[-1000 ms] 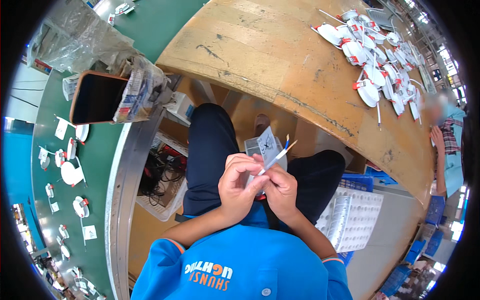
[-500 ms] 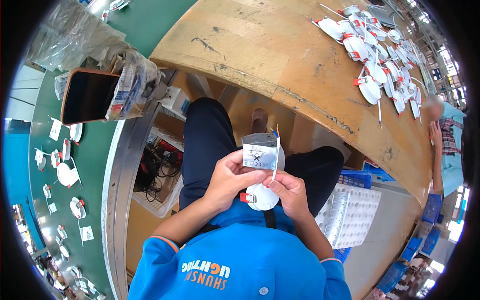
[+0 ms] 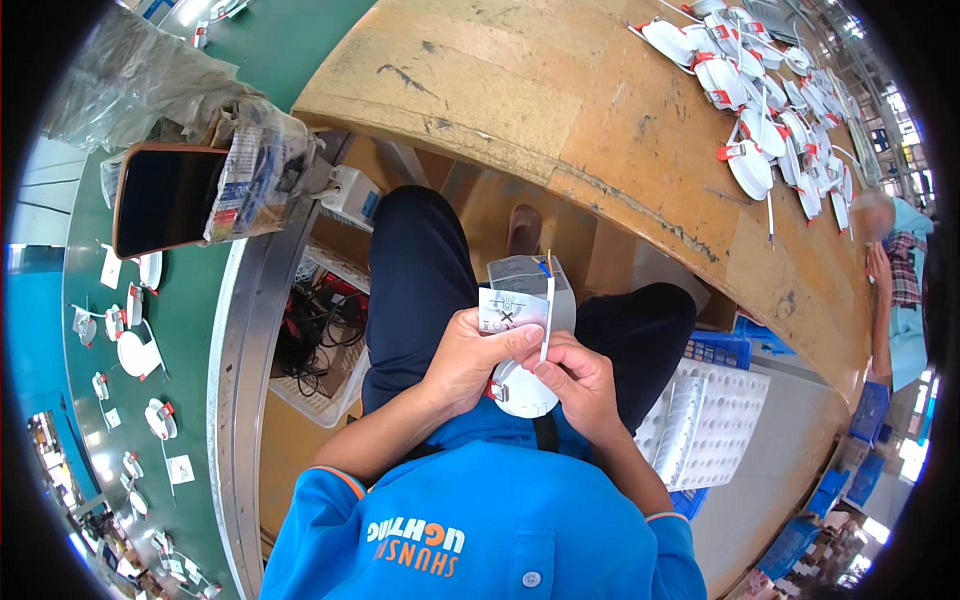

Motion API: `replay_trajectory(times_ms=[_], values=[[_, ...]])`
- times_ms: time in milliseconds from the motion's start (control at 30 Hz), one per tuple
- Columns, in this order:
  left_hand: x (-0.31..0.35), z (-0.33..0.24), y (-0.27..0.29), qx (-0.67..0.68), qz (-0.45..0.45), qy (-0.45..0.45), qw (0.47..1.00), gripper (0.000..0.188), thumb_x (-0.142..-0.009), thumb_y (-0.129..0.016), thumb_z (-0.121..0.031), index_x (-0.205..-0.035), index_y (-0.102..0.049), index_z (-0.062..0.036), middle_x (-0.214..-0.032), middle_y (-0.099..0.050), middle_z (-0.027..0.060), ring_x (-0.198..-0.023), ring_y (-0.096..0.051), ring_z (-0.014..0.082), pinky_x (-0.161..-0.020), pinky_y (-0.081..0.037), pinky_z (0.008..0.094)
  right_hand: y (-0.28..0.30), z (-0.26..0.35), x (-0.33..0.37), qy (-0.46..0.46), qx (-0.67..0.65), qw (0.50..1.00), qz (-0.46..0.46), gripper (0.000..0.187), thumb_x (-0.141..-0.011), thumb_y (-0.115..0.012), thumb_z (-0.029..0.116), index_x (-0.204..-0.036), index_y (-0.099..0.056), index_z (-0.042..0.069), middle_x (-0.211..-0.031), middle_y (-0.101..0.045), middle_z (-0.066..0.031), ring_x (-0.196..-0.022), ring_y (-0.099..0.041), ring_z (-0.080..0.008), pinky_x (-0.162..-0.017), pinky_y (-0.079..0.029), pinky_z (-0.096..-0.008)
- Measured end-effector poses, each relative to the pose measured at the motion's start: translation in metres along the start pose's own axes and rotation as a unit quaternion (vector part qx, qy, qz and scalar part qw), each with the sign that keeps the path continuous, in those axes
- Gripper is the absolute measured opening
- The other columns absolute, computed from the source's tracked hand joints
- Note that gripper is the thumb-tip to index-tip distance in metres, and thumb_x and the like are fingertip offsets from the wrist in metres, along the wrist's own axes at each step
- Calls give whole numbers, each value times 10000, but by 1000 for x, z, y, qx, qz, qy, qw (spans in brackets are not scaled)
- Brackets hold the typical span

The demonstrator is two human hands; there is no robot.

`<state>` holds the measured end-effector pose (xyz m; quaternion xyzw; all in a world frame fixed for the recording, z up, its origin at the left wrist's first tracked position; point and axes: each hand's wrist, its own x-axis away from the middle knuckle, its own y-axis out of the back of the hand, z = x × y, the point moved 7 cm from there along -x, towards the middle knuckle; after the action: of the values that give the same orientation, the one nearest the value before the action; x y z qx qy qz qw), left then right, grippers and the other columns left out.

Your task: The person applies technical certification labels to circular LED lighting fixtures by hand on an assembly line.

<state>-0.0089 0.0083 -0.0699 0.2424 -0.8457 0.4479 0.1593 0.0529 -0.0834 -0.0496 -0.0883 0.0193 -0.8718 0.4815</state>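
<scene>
Above my lap, my left hand point(image 3: 462, 358) is closed on a printed silver-white label point(image 3: 508, 306), pinching it between thumb and fingers. The label's right edge lies against the white cable point(image 3: 549, 318) of a downlight, whose bare wire ends point up. My right hand point(image 3: 580, 382) pinches that cable low down, close to my left thumb. Below both hands the round white downlight point(image 3: 527, 392) hangs or rests, with one red-tipped spring clip showing at its left. Behind the label is a greyish see-through sheet point(image 3: 562, 296); I cannot tell what supports it.
A pile of white downlights point(image 3: 755, 130) lies on the worn wooden table point(image 3: 480, 90). Labelled downlights point(image 3: 138, 352) sit along the green conveyor point(image 3: 190, 400) at left, near a phone point(image 3: 165, 200). White perforated tray point(image 3: 735, 420) stands low right. Another person point(image 3: 900, 270) sits at far right.
The label has tilted and bent closer round the cable, and my left thumb has moved up over its lower part. More of the see-through sheet shows. My view has shifted slightly.
</scene>
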Motion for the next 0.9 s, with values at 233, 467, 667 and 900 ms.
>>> replay_trajectory(times_ms=[233, 467, 667, 900], values=[[-1, 4, 0, -14, 19, -8, 1000, 168, -766, -649, -113, -907, -620, -25, -820, -629, 61, -706, -587, 102, -638, -483, 238, 0, 2, 0, 3, 25, 1000, 0, 117, -805, -583, 91, -843, -626, -11, -868, -623, -80, -875, -547, -174, -767, -422, -270], [-2, 6, 2, -20, 12, -13, 1000, 161, -769, -648, -123, -898, -621, -30, -813, -630, 56, -701, -586, 98, -634, -483, 237, 0, 4, 0, 16, 28, 999, -10, 106, -798, -589, 86, -836, -625, -6, -856, -622, -78, -870, -547, -179, -765, -420, -272], [-2, 2, 1, 16, -4, 2, 1000, 130, -754, -642, -81, -849, -603, 0, -791, -607, 67, -716, -568, 119, -672, -460, 247, -1, 9, 0, 41, 61, 997, -30, 99, -791, -597, 93, -821, -626, 3, -847, -633, -65, -864, -551, -181, -779, -407, -280], [-10, -25, -1, -74, 49, -36, 995, 113, -724, -659, -38, -814, -619, 17, -792, -588, 65, -730, -558, 128, -705, -446, 247, -7, 10, 0, 43, 88, 995, -12, 101, -790, -597, 113, -809, -630, 19, -841, -639, -56, -851, -560, -187, -789, -396, -286]])
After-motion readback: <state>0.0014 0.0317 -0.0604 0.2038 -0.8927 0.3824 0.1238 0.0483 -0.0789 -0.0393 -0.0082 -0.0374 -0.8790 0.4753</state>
